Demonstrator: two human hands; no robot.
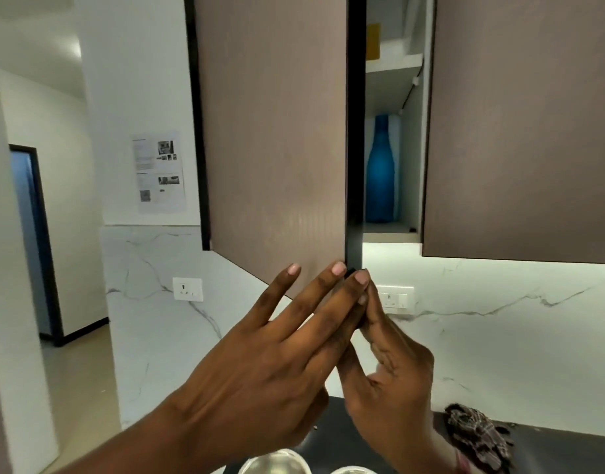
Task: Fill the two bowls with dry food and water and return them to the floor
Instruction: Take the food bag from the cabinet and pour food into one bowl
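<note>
Single head-worn wide-angle view. Facing forward, close on brown ribbed wall-cabinet door (273,131). Left hand (260,364) and right hand (393,367) at arm's reach, centre-low. Black counter (568,453) clipped at bottom edge.

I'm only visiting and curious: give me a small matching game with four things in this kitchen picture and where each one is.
Things:
1. blue bottle
2. checked cloth
3. printed sheet
4. steel bowl

Places:
A. on the dark counter, at the right
B. at the picture's bottom edge
C. on the lower shelf of the cabinet, behind the part-open door
D. on the white wall, left of the cabinet

Pairs: 1-C, 2-A, 3-D, 4-B.
</note>
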